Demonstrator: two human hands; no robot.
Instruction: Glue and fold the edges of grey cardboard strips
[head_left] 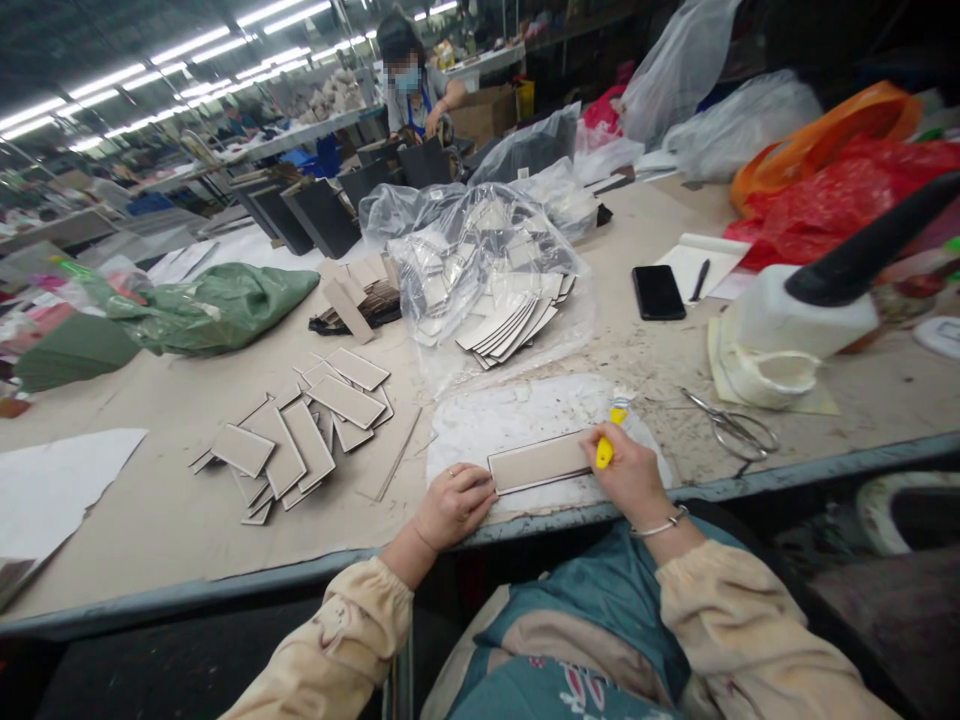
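Observation:
A long beige rectangular panel (540, 461) with dark edges lies flat on a white sheet (469, 425) at the table's front edge. My left hand (459, 503) is closed at the panel's left end, with bent fingers pressing on its edge. In my right hand (630, 475), over the panel's right end, is a small brush with a yellow handle (604, 453). Its bristle end points away from me. To the left of the sheet, similar dark-edged panels (281, 450) lie in a loose pile.
Behind the sheet, a clear plastic bag (487, 270) holds more panels. Scissors (731, 425), a white glue-type bottle (799, 320) and a phone (658, 292) are at right. A green bag (217, 305) lies at left. A masked person (412, 90) works across the table.

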